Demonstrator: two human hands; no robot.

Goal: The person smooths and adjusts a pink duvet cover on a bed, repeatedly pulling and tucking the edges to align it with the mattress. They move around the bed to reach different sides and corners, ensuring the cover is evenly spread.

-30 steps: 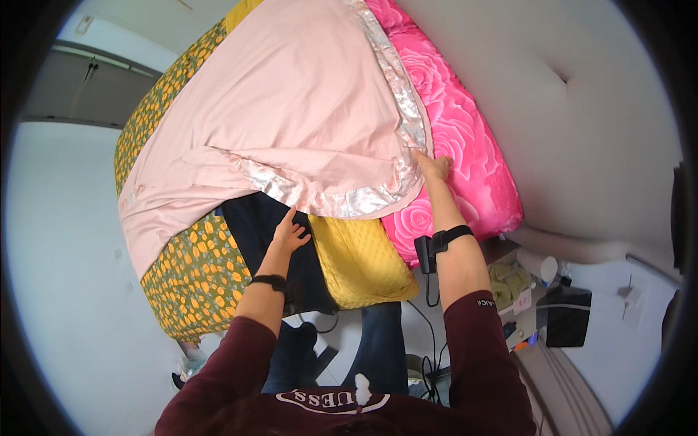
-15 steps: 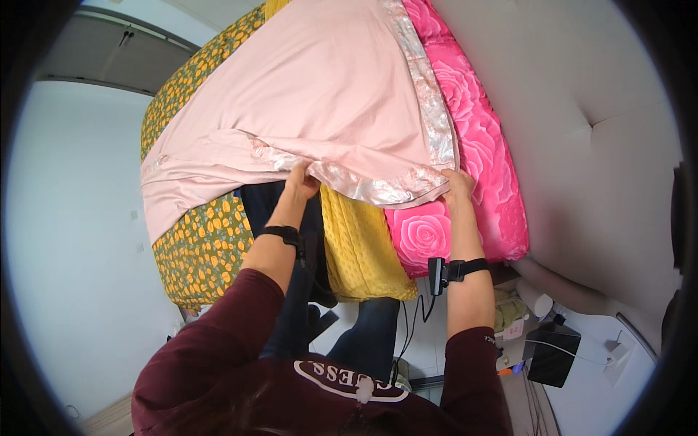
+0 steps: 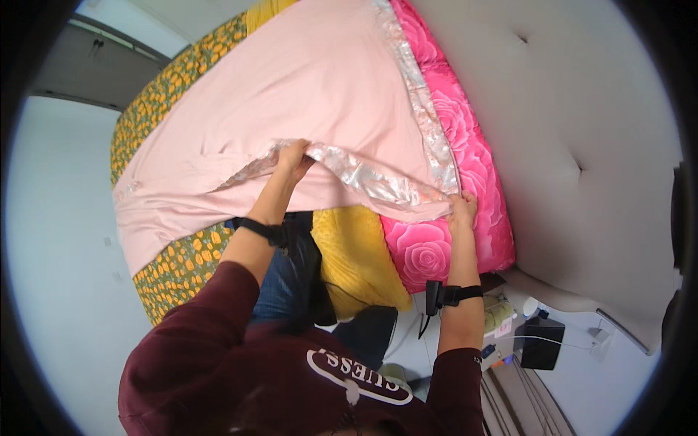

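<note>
Both grips, left hand (image 3: 293, 157) and right hand (image 3: 462, 209), clamp the pink sheet (image 3: 320, 94) (silver hem (image 3: 378, 182))

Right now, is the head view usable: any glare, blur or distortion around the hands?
Head view: evenly lit and sharp; left hand and right hand grip the pink sheet clearly; its silvery hem glints; fisheye bends the headboard, with a black rim around.
</note>
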